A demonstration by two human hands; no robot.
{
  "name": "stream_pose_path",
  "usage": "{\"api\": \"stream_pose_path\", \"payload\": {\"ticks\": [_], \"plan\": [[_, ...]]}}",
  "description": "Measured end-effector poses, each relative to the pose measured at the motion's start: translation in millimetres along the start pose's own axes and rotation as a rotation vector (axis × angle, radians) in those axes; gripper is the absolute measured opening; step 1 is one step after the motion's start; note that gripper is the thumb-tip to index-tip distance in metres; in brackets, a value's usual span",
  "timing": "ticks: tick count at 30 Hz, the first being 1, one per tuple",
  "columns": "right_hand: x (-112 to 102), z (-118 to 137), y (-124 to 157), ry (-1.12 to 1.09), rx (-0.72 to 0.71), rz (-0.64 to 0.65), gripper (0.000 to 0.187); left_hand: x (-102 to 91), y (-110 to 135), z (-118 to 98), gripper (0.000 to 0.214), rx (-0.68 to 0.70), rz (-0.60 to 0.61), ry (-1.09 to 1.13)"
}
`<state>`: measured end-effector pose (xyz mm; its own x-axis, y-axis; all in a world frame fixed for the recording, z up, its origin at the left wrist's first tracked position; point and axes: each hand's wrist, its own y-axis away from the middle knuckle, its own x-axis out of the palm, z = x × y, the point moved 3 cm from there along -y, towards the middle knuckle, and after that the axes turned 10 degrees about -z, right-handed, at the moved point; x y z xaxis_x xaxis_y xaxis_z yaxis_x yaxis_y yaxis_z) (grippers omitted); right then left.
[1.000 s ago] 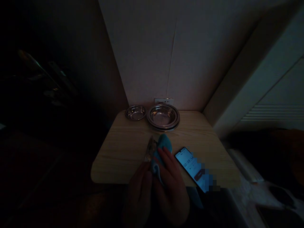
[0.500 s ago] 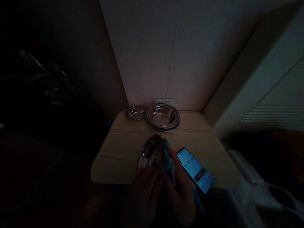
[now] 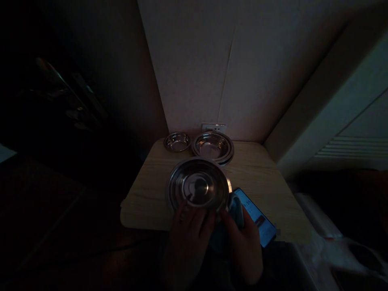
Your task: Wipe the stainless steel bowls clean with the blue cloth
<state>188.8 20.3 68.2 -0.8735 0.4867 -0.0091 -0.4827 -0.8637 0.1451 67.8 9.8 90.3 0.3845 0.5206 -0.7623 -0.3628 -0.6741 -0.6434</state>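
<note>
A shiny metal bowl faces up toward me over the near part of the wooden table. My left hand grips its near rim, with the fingers reaching over the edge into the inside. At the rim's right side, my right hand pinches a blue cloth against the metal. The dim light hides the thumb of my left hand and the bowl's underside.
At the back of the table stand a small metal bowl and a stack of larger metal bowls, below a wall socket. A lit phone lies right of my right hand, partly covered by it.
The bowl has turned from edge-on to facing up, its inside now in view. My right hand and the cloth have shifted right and down along the rim.
</note>
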Motion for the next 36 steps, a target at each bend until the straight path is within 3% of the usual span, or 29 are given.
{"api": "stream_pose_path", "payload": {"ticks": [3, 7, 9, 10, 13, 15, 20, 23, 25, 27, 29, 31, 33, 36], "plan": [[2, -11, -5, -0.027, 0.114, -0.044, 0.041, 3.1, 6, 2, 0.029, -0.015, -0.043, -0.066], [-3, -25, -14, -0.029, 0.205, -0.099, 0.041, -5.5, 26, 7, 0.032, -0.077, -0.246, -0.034], [-7, -26, -18, -0.028, 0.198, -0.126, 0.041, -9.5, 34, 16, 0.031, -0.292, -0.285, 0.035], [-9, -26, -19, -0.029, 0.189, -0.132, 0.042, -11.4, 37, 23, 0.025, -0.508, -0.329, 0.101], [-11, -22, -19, 0.007, 0.148, -0.107, 0.044, -4.9, 45, 37, 0.034, -1.116, -0.211, 0.453], [-10, -20, -18, 0.061, 0.118, -0.071, 0.046, -2.5, 45, 37, 0.034, -1.288, -0.127, 0.572], [-13, -17, -19, 0.158, 0.034, 0.036, 0.045, -6.4, 48, 36, 0.034, -1.26, -0.173, 0.467], [-29, -13, -20, 0.275, -0.15, -0.219, 0.045, -6.7, 54, 34, 0.043, -1.23, -0.27, 0.304], [-31, -8, -17, 0.359, -0.405, -0.304, 0.04, -6.2, 57, 31, 0.048, -1.167, -0.325, 0.189], [-16, -5, -8, 0.429, -0.752, -0.121, 0.036, -3.4, 57, 27, 0.046, -1.058, -0.332, 0.144], [6, -7, 6, 0.473, -1.048, 0.185, 0.037, 2.4, 59, 24, 0.04, -0.953, -0.312, 0.164], [24, -11, 17, 0.503, -1.094, 0.333, 0.04, 9.6, 65, 23, 0.035, -0.874, -0.307, 0.189], [34, -16, 23, 0.519, -0.996, 0.424, 0.041, 14.7, 74, 25, 0.026, -0.762, -0.358, 0.145], [37, -18, 19, 0.554, -0.96, 0.534, 0.044, 19.6, 88, 32, 0.024, -0.759, -0.39, 0.115]]}}
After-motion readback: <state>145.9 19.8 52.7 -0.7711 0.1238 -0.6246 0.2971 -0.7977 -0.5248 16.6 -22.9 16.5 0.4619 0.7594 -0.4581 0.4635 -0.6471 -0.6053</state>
